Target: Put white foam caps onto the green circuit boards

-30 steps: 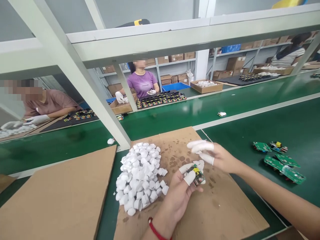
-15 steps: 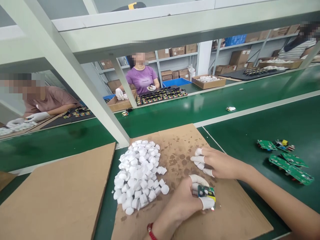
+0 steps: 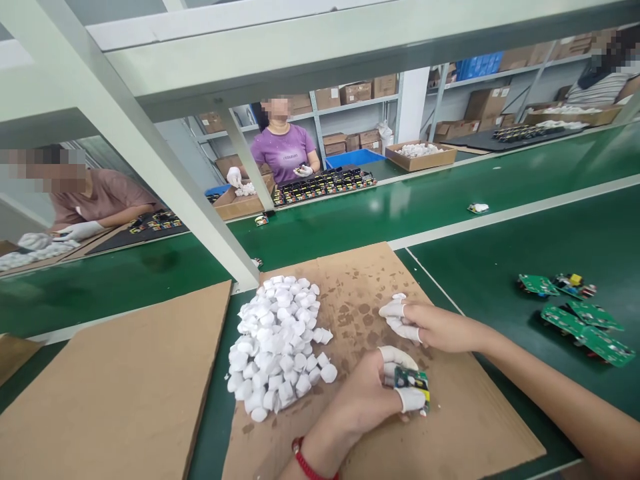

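My left hand (image 3: 375,393), with white finger covers and a red bracelet at the wrist, grips a small green circuit board (image 3: 413,380) with a yellow part, low over the cardboard sheet (image 3: 465,427). Just beyond it, my right hand (image 3: 425,323) is over the same cardboard, its covered fingers bent and close together; whether anything is between them is too small to tell. A heap of white round pieces (image 3: 280,340) lies on the cardboard, left of both hands.
Several green circuit boards (image 3: 585,327) lie on the green surface at right. A second cardboard sheet (image 3: 120,380) is at left. A slanting metal post (image 3: 165,160) stands behind the heap. Across the green belt (image 3: 340,227), people work beside filled boxes (image 3: 420,163).
My right hand's fingers have drawn closer together, and the hand has shifted slightly left. My left hand still holds the board. Small boards on the belt have moved right.
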`<move>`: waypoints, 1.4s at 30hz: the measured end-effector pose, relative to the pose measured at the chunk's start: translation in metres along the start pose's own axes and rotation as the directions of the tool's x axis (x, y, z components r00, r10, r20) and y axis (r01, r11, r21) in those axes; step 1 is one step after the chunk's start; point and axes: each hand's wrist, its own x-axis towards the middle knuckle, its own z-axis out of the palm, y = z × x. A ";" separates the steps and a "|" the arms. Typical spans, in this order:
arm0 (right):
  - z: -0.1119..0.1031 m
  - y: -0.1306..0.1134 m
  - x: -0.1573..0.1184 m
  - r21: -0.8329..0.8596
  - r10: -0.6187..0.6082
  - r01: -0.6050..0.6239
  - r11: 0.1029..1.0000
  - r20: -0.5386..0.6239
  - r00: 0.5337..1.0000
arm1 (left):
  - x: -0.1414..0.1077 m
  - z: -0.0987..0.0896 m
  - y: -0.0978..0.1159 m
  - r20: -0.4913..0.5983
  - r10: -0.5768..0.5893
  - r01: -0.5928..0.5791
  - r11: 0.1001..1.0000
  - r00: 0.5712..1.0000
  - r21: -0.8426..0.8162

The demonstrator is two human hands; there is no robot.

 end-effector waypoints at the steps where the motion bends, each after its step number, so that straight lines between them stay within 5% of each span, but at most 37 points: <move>1: 0.001 0.001 0.000 0.075 0.038 -0.040 0.996 0.027 0.999 | 0.000 0.000 0.001 -0.007 -0.001 0.001 1.000 1.000 -0.009; 3: 0.003 0.003 0.001 0.271 0.125 -0.140 0.952 0.073 0.989 | 0.000 -0.001 0.002 -0.017 0.007 -0.007 0.999 1.000 -0.046; 7: 0.007 0.007 0.002 0.636 0.301 -0.278 0.720 0.074 0.951 | 0.000 -0.003 0.005 -0.005 0.075 -0.075 0.990 0.997 -0.123; 15: 0.007 0.006 0.005 0.804 0.309 -0.300 0.514 0.153 0.939 | -0.002 -0.006 0.007 -0.064 0.054 -0.068 0.972 0.996 -0.225; 22: -0.001 0.012 0.007 0.778 0.287 -0.286 0.559 0.143 0.947 | -0.002 -0.006 0.006 -0.057 0.043 -0.054 0.976 0.997 -0.210; 36: 0.005 0.034 0.014 0.755 0.412 -0.106 0.647 -0.230 0.882 | -0.003 -0.005 0.008 -0.073 0.012 -0.029 0.972 0.997 -0.234; 42: 0.005 0.021 0.013 0.827 0.358 0.030 0.562 -0.276 0.892 | 0.001 -0.008 0.001 -0.136 0.081 -0.114 0.959 0.987 -0.260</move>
